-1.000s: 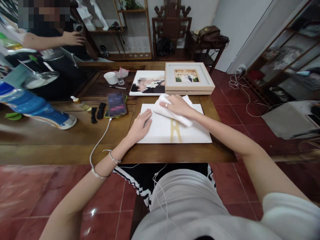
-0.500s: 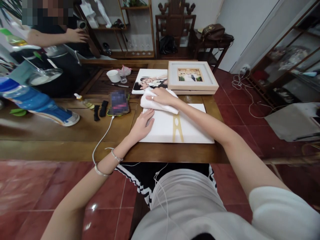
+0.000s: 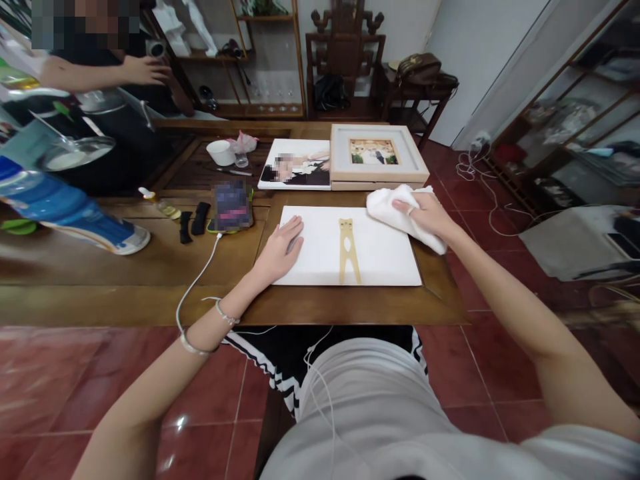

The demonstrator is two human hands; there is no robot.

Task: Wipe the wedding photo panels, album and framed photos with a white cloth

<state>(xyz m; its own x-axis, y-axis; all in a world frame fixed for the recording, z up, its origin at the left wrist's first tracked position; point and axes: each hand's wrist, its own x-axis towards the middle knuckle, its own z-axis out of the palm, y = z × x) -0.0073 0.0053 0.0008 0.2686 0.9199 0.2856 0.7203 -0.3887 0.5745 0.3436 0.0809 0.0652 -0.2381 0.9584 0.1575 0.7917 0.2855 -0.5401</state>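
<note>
Although the middle of the table (image 3: 125, 260) is sharp, the left edge of the frame is smeared. A blue bottle (image 3: 65, 210) lies stretched and blurred there, cut off by the border, and you cannot read its label. The phone (image 3: 231, 208) at centre left is pixelated, so its screen tells you nothing, and part of the photo print (image 3: 295, 163) above centre is blurred as well. At the upper left, another person's hand (image 3: 143, 70) rests on something too dark to identify.

The white cup (image 3: 221, 153) stands above the phone, but from this angle you cannot see what is in it. A small bottle (image 3: 160, 203) left of the phone seems to lie on its side, with yellowish liquid inside. The wooden frame (image 3: 379, 155) at upper centre holds a small photo within a wide pale mat.

Your right hand (image 3: 425, 213), right of centre, has its fingers curled over a bunched white cloth (image 3: 387, 205) and grips it. The cloth covers the upper right corner of the white board (image 3: 385, 257) and spills onto the table beside it. Your left hand (image 3: 280, 243) lies open and flat on the board's left edge, holding nothing. The gold motif (image 3: 349, 250) sits uncovered between your two hands.
</note>
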